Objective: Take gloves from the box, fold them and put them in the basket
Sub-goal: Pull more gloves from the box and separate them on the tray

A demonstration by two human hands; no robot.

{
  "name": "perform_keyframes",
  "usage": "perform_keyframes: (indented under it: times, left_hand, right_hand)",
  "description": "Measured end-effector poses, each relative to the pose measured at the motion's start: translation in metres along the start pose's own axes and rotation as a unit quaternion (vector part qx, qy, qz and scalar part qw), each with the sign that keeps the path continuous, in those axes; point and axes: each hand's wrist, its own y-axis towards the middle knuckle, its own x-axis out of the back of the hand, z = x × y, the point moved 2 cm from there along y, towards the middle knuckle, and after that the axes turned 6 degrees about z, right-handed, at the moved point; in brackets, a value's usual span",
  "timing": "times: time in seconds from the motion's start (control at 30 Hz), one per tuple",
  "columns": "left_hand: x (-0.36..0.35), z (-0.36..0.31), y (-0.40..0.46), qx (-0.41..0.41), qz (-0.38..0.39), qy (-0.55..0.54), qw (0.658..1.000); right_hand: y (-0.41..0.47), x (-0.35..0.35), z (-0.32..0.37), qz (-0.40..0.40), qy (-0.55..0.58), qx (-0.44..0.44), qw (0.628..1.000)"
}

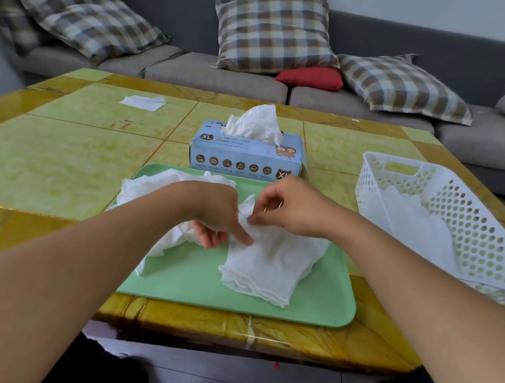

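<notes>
A blue glove box (246, 155) stands mid-table with a white glove (255, 124) poking out of its top. In front of it lies a green tray (200, 284). On the tray a flat white glove (267, 264) lies at the right and a crumpled pile of gloves (148, 193) at the left. My left hand (216, 215) presses a finger on the flat glove's upper left edge. My right hand (287, 208) pinches that glove's top corner. A white perforated basket (453, 217) at the right holds several folded gloves (417, 222).
A loose white sheet (142, 102) lies at the table's far left. A grey sofa (228, 75) with checked cushions and a red cushion (311, 77) stands behind the table. The table's near edge is just below the tray.
</notes>
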Motion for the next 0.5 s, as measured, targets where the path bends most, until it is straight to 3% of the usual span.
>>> perform_keyframes:
  times: [0.1,0.23,0.5]
  left_hand:
    - [0.008,0.002,0.004,-0.003,-0.054,-0.011,0.998]
    - [0.004,-0.001,0.008,-0.013,-0.062,0.004,0.998]
    - [0.002,-0.001,0.012,-0.004,-0.029,0.039,0.999]
  right_hand:
    - [0.023,-0.001,-0.017,-0.097,-0.026,-0.031,0.994]
    - [0.048,-0.013,-0.024,-0.05,-0.063,-0.104,0.991]
    - [0.053,-0.006,-0.029,-0.086,0.102,-0.102,0.986]
